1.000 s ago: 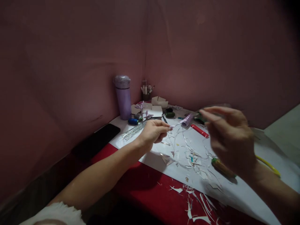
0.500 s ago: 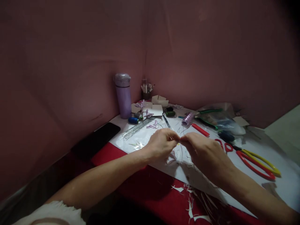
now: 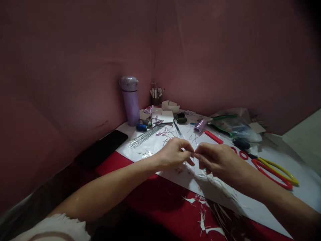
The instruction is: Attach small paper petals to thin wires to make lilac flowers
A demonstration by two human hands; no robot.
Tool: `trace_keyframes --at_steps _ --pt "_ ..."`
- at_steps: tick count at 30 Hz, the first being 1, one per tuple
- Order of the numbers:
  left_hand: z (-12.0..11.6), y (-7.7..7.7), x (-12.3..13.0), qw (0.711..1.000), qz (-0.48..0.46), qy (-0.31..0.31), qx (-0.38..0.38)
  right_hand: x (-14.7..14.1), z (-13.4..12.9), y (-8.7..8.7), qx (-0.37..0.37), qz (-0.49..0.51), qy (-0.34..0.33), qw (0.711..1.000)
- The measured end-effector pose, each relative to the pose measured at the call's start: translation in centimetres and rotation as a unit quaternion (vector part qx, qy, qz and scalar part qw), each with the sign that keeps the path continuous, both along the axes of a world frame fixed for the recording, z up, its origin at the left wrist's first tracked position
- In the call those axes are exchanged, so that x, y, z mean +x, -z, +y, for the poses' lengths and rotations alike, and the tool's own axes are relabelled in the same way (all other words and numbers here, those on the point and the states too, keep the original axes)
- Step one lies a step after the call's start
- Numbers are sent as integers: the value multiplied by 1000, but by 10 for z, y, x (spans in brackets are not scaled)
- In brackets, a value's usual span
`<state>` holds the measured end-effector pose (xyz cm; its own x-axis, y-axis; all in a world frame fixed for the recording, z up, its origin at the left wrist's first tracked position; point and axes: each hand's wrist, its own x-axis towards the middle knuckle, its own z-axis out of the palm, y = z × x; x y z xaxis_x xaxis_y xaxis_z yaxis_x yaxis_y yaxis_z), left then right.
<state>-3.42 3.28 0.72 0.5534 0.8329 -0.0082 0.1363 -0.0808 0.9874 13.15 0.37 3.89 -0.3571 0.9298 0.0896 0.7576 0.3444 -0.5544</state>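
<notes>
My left hand (image 3: 177, 153) and my right hand (image 3: 219, 157) meet fingertip to fingertip above the white paper (image 3: 170, 172). Both are closed in a pinch, and what they pinch is too small and dim to make out. Just beyond them, purple thread-wrapped leaf shapes (image 3: 163, 132) lie on the paper. A bundle of thin metal wires (image 3: 145, 136) rests left of these, and a purple spool (image 3: 200, 126) lies on its side behind my right hand. Nearest my right wrist are the red-handled scissors (image 3: 243, 154).
Pliers with red and yellow handles (image 3: 276, 174) lie at the right. A purple bottle (image 3: 130, 102) stands at the back left, near a black phone-like slab (image 3: 102, 147). A blue thread spool (image 3: 141, 127) and a plastic bag (image 3: 240, 127) are farther back. Paper scraps (image 3: 202, 211) litter the red cloth.
Both hands have shifted slightly down and right, still touching at the fingertips. The right hand's fingers have curled, and the purplish piece seen below the hands earlier no longer shows. The view has moved a little.
</notes>
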Motion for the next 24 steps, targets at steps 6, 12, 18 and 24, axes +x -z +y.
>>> trace_keyframes --at_steps 6,12,18,24 --pt "6 -16 -14 987 -111 95 -74 7 3 -8 -150 166 2 975" --pt "2 -20 -15 968 -197 130 -86 6 6 -5 -136 239 11 961" --pt "2 -14 -9 970 -217 53 -91 -4 1 -6 -110 216 30 970" --pt "3 -19 -11 980 -178 35 -80 -4 1 -5 -108 211 34 971"
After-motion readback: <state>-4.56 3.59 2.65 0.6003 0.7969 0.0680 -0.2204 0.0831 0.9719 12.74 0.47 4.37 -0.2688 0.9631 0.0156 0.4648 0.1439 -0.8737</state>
